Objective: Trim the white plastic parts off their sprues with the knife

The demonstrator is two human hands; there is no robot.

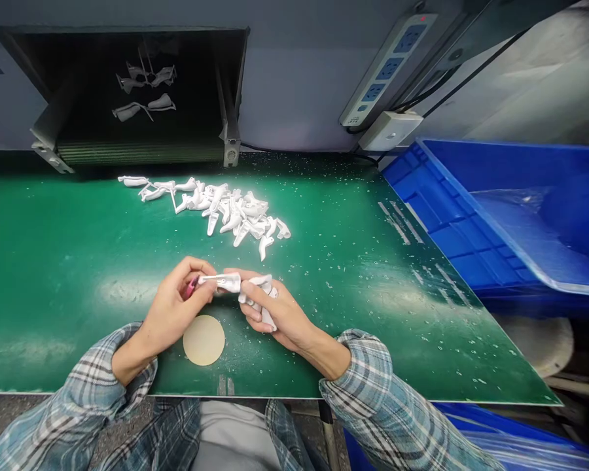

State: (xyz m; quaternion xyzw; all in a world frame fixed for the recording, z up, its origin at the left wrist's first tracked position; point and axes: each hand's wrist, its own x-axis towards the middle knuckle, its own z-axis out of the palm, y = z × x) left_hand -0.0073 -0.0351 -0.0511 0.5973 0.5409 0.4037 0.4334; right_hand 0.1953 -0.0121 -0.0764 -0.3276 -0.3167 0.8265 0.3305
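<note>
Clenching a white plastic piece (228, 282), the left hand (174, 307) touched the right hand (269, 307), its fingers (255, 294) grasping another piece (269, 318); open green counter (353, 340) spread both sides, front edge near; more pieces (230, 212) lay upper centre.

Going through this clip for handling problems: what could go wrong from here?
The pink-handled tool in the left hand is right beside the white plastic part, and the right hand is close by, so a slip might mark the part or catch a finger. Small pale specks on the green mat could perhaps cling to the parts in the loose white pile.
</note>
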